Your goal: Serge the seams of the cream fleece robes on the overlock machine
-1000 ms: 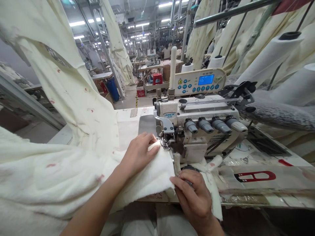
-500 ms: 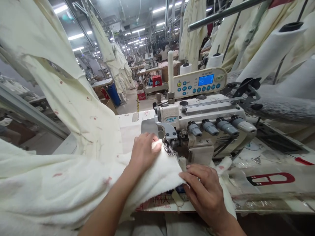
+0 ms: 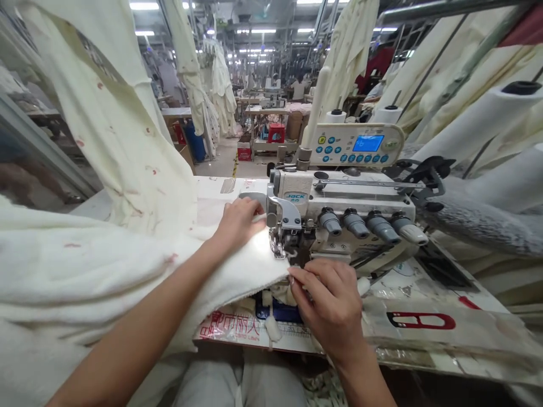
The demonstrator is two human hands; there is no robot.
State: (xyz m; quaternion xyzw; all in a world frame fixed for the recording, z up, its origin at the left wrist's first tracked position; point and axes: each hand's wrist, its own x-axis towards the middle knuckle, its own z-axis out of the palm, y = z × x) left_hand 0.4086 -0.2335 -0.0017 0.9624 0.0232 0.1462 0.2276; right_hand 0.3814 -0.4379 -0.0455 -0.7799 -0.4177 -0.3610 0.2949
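Cream fleece fabric (image 3: 235,271) with small reddish prints lies across the left of the table, its edge under the presser foot (image 3: 279,249) of a white overlock sewing machine (image 3: 292,183). Behind the foot, my left hand (image 3: 241,223) is closed on the fabric near its edge, fingertips partly hidden. My right hand (image 3: 328,299) pinches the fabric's near corner between thumb and forefinger, just in front of the machine. A lamp lights the cloth beside the needle area.
Red-handled thread snips (image 3: 422,320) lie on the table at right. White thread cones (image 3: 475,121) stand behind the machine, below a control panel (image 3: 360,145). Cream garment pieces (image 3: 144,141) hang at left and others at right. Fabric scraps (image 3: 271,328) lie near the front edge.
The fabric has moved farther through under the presser foot, away from me. Both hands have gone forward with it, still holding it. The camera view has tilted and shifted.
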